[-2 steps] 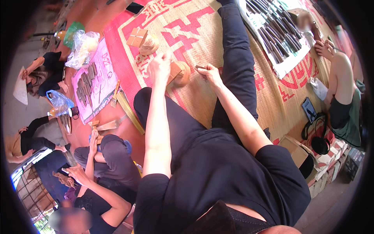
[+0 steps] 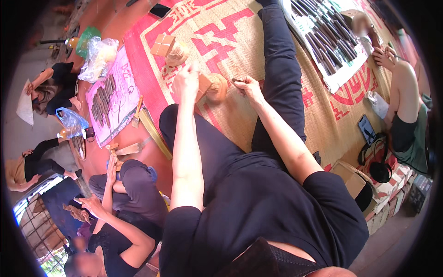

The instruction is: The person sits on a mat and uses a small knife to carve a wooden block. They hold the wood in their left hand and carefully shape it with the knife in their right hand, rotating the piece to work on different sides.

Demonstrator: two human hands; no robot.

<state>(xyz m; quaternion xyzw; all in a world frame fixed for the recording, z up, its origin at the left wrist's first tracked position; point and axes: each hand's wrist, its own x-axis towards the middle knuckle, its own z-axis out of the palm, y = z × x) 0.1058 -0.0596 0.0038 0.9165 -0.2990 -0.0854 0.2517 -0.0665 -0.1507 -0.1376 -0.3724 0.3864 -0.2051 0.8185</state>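
Observation:
My right hand (image 2: 251, 90) is closed, thumb and fingers pinching a short dark stick (image 2: 238, 81) whose end points left. My left hand (image 2: 186, 84) is raised over the mat with its fingers curled together. It is slightly blurred, and anything in it is too small to make out. Just right of it are a tan block-like box (image 2: 204, 86) and a round, pale-brown bundle (image 2: 217, 87). Farther off, a second tan box (image 2: 162, 45) tied with pale string sits against another round bundle (image 2: 177, 53).
I sit on a red-and-straw patterned mat (image 2: 240, 46). Dark sticks lie in rows on a pink sheet (image 2: 121, 74) at left and a white sheet (image 2: 353, 69) at right. A brush (image 2: 137, 113) lies by the pink sheet. Co-workers sit left and right; a phone (image 2: 367, 130) lies right.
My left hand has dropped slightly toward me, beside the near box. My right hand stays nearly in place with the dark stick.

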